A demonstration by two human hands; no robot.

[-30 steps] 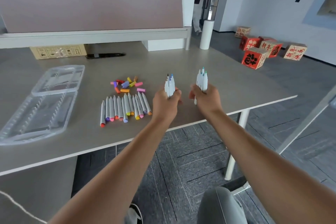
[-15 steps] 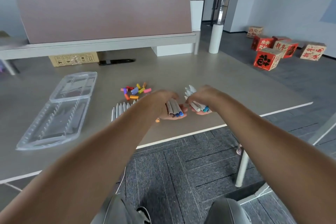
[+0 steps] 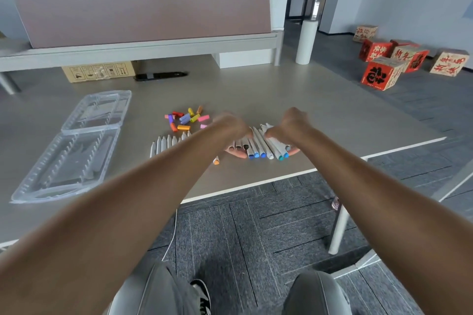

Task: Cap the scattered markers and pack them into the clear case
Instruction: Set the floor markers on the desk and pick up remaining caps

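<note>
Both hands rest low on the grey table [image 3: 332, 120] near its front edge. My left hand [image 3: 230, 125] curls over a bunch of white markers [image 3: 242, 146] with dark ends. Beside it, my right hand [image 3: 289, 123] curls over a second bunch of white markers [image 3: 271, 147] with blue and teal caps; fingertips show beneath both bunches. The two bunches lie side by side, touching. A row of white markers [image 3: 166, 142] lies to the left, partly hidden by my left forearm. Behind it sits a pile of loose coloured caps [image 3: 185, 119]. The clear case [image 3: 71, 146] lies open at the left.
A cardboard box [image 3: 98, 71] and a black strip [image 3: 161, 75] lie at the back under a pink divider [image 3: 140, 7]. Red and tan cubes [image 3: 378, 77] stand on the floor at the right. A person stands behind the divider. The table's front edge runs just below my hands.
Both hands went from holding the bunches upright to tipping them down flat onto the table, and came closer together so the bunches now touch.
</note>
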